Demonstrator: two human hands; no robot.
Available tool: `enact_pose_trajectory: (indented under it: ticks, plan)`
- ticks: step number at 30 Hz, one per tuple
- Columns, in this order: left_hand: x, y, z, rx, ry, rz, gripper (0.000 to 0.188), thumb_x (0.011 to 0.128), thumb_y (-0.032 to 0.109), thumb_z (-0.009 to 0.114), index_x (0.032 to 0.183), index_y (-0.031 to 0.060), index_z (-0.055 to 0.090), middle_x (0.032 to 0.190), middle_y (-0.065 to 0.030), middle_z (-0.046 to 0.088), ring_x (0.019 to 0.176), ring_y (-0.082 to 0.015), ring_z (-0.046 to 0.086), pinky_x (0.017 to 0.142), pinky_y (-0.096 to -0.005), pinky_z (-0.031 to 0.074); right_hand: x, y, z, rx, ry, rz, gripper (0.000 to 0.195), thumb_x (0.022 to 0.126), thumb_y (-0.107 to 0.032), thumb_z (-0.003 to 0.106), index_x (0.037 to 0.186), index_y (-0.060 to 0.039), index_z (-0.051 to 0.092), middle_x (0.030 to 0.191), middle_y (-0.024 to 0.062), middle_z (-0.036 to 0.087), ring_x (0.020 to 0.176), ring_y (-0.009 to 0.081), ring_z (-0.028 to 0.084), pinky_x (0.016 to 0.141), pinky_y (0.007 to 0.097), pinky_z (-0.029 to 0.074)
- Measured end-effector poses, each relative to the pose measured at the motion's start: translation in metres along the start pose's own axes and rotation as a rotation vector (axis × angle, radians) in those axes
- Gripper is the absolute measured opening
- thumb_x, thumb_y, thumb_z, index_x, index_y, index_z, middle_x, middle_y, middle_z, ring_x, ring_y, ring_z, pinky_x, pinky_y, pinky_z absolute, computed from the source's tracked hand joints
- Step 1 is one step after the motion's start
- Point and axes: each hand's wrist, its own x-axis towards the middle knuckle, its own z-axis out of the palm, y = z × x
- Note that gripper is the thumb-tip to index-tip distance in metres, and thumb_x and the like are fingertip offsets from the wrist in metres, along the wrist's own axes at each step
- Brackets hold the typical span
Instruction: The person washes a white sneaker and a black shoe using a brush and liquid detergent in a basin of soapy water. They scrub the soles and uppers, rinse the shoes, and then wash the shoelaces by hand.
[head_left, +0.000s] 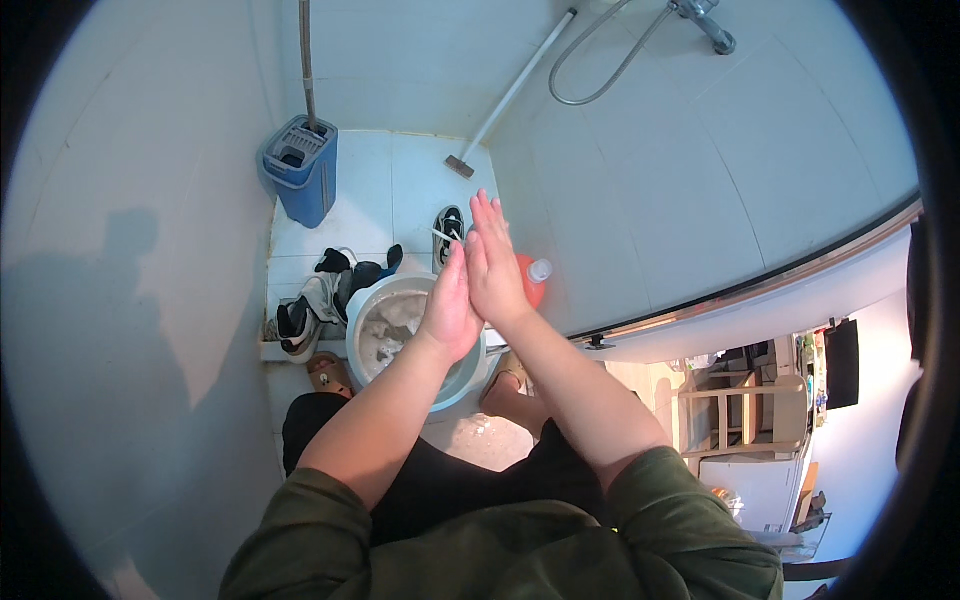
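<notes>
My left hand (452, 311) and my right hand (493, 274) are pressed palm to palm above the right side of a pale blue basin (355, 341). Neither hand shows anything held, though the space between the palms is hidden. Inside the basin, light-coloured items (386, 349) lie in murky water. Just beyond the hands stands a black and white sneaker (448, 223) with a thin white stick-like thing across it. A red bottle with a clear cap (538, 271) is partly hidden behind my right hand. Left of the basin are more sneakers (296, 322).
A blue mop bucket (304, 176) stands at the back left with a mop handle upright in it. A long-handled brush (460, 166) leans in the far corner. A shower hose (592, 97) hangs at the right wall. My sandalled feet flank the basin.
</notes>
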Motion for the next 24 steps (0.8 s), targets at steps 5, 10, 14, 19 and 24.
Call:
enact_pose_trajectory:
  ticks: [5,10,14,19,24]
  plan:
    - [0.004,0.006,-0.019,-0.275,-0.036,-0.052,0.077,0.114,0.063,0.035,0.171,0.0107,0.028,0.176,-0.0098,0.032,0.164,-0.0248,0.028,0.133,-0.0465,0.024,-0.01,-0.003,0.0,-0.283,-0.104,-0.139,0.051,0.106,-0.014,0.052,0.155,0.0,0.053,0.167,0.022,0.045,0.16,0.0426,0.033,0.132,0.0603,0.021]
    - [0.012,-0.003,-0.03,-0.265,-0.026,-0.055,0.076,0.113,0.064,0.038,0.169,0.0132,0.032,0.174,-0.0094,0.037,0.159,-0.026,0.037,0.13,-0.0491,0.031,-0.005,-0.004,-0.013,-0.405,-0.15,-0.236,0.052,0.106,-0.013,0.052,0.157,-0.0045,0.052,0.167,0.0179,0.047,0.16,0.0401,0.036,0.132,0.0608,0.02]
    - [0.007,0.001,-0.012,-0.207,-0.002,-0.139,0.074,0.114,0.062,0.038,0.169,0.0132,0.034,0.173,-0.0088,0.038,0.158,-0.0255,0.039,0.13,-0.0477,0.031,-0.009,-0.003,-0.018,-0.503,-0.082,-0.26,0.057,0.101,-0.013,0.057,0.157,-0.0022,0.052,0.167,0.0184,0.047,0.159,0.0401,0.037,0.132,0.0616,0.02]
    - [0.021,0.016,-0.025,-0.255,0.022,0.109,0.072,0.116,0.054,0.037,0.165,0.0006,0.036,0.171,-0.0175,0.041,0.159,-0.0285,0.039,0.132,-0.0463,0.029,-0.039,-0.043,-0.022,-0.387,-0.269,-0.413,0.062,0.097,-0.019,0.062,0.154,0.0028,0.052,0.167,0.0212,0.045,0.16,0.0398,0.034,0.132,0.0593,0.021]
    - [0.017,0.007,-0.009,-0.029,0.25,-0.037,0.053,0.116,0.043,0.049,0.146,0.0011,0.059,0.141,-0.0113,0.068,0.119,-0.0188,0.069,0.099,-0.0353,0.057,-0.026,-0.004,-0.032,-0.202,-0.104,0.02,0.057,0.109,-0.029,0.05,0.156,0.0016,0.048,0.162,0.024,0.047,0.155,0.038,0.039,0.129,0.0557,0.026]
